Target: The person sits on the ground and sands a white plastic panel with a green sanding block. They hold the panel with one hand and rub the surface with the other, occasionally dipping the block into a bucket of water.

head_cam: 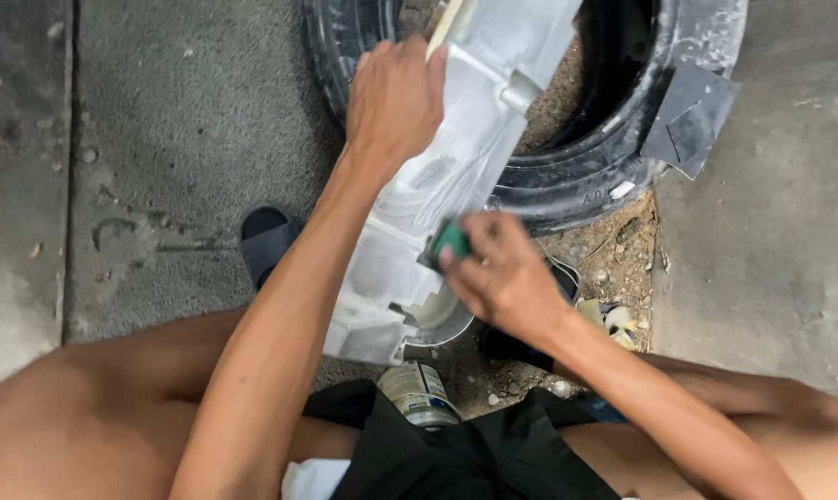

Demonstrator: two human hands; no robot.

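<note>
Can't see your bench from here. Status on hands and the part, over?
Left hand gripping white plastic panel at top. Right hand pressing green pad on panel. Panel leaning on black tyre. Can below, clear.

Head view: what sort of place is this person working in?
Probably an outdoor or roadside repair spot at ground level. The person squats on bare concrete ground; an old black tyre lies on dirt and props up a white primed panel, which the right hand rubs with a green pad.
</note>
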